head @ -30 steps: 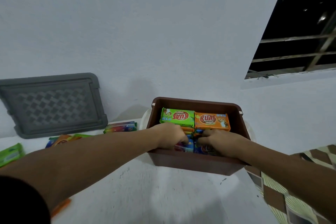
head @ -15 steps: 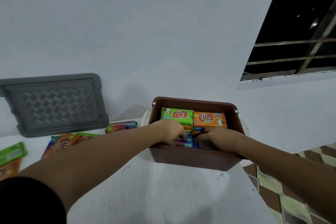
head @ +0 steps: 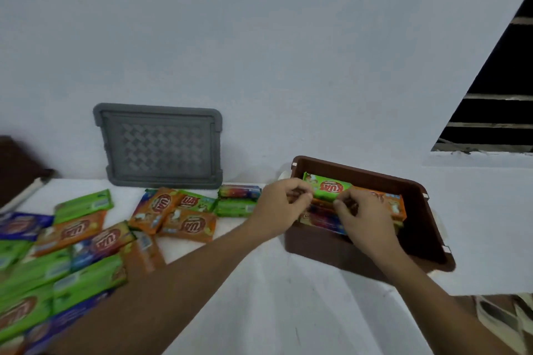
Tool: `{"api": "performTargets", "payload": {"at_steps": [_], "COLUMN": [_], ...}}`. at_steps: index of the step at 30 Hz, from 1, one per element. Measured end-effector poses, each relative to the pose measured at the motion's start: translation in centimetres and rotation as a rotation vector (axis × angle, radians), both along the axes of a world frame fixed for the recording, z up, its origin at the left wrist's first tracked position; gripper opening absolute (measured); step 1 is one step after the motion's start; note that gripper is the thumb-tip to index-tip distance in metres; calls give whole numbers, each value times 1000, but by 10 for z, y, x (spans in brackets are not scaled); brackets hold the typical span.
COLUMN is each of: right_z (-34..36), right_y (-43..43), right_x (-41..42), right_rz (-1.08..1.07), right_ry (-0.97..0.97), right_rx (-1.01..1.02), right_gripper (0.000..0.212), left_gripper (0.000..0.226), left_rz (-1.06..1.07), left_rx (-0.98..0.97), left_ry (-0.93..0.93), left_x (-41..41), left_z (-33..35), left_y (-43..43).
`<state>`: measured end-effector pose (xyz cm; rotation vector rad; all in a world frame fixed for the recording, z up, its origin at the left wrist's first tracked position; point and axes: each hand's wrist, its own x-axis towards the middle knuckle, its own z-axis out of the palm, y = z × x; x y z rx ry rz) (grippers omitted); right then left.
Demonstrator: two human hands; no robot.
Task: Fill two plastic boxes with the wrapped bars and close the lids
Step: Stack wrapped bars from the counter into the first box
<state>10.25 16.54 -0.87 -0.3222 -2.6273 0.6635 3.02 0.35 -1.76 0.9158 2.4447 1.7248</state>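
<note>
A bare strip of white tabletop (head: 274, 297) lies open between scattered loose bars (head: 86, 239) on the left and an open brown box (head: 418, 228) on the right, crossed only by the left forearm. In the box, stacked bars (head: 327, 189) fill the left part, with the left hand (head: 281, 204) and right hand (head: 360, 219) curled on them; the right part stands free. A grey lid (head: 161, 147) leans against the wall behind the loose bars.

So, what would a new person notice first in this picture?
Probably the left hand and right hand, fingers curled over the wrapped bars in the brown box at the right. Next, the loose bars scattered on the white surface at the left, and the grey lid leaning against the wall.
</note>
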Motion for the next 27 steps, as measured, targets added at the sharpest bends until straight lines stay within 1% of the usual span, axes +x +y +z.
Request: {"api": "performTargets", "payload": {"at_steps": [2,3,4,7,8,10,12,14,17,21,23,25,27], "right_z": [-5,-6,-9,-16,-20,-29,-32,-35,-45,-60,-65,-66,-65], "right_y": [-25,-37,-51,-93,-106,-129,-147,-159,-163,-158,-164,-169,-168], "right_x": [-8,-12,-17,-32,-39,-56,-69,-86,-115,-136,-137,-137,-138], "right_rz": [43,61,90,236,286,365,401,426,358,311,261,217,166], "right_ry": [77,113,159,286,298,264,122,-75,-353,-547,-537,-475,-408], "right_rx": [100,135,162,258,306,413,497,526,533,400,404,459,474], "right_gripper": [8,6,6,11,10,16,23,31,37,55,51,40,35], "left_gripper": [12,12,11,9,10,22,34,43,53,59,57,54,51], "left_rz": [164,233,306,510,559,610,558,422,262,176,158,154,147], "left_rx": [161,173,137,-126,-227,-421,-562,-711,-901,-1031,-1058,-1070,-1072], "left_ry": [-25,-27,-21,26,51,99,202,268,190,129,135,168,210], "left_x": [8,10,10,2,-1,-4,-11,-20,-28,-34,-34,-38,-44], "left_z": [-9,-15,-24,-53,-62,-73,-79,-79,-71,-66,-66,-65,-62], "left_y": [-27,-40,-59,-120,-139,-173,-193,-200,-196,-191,-192,-191,-189]}}
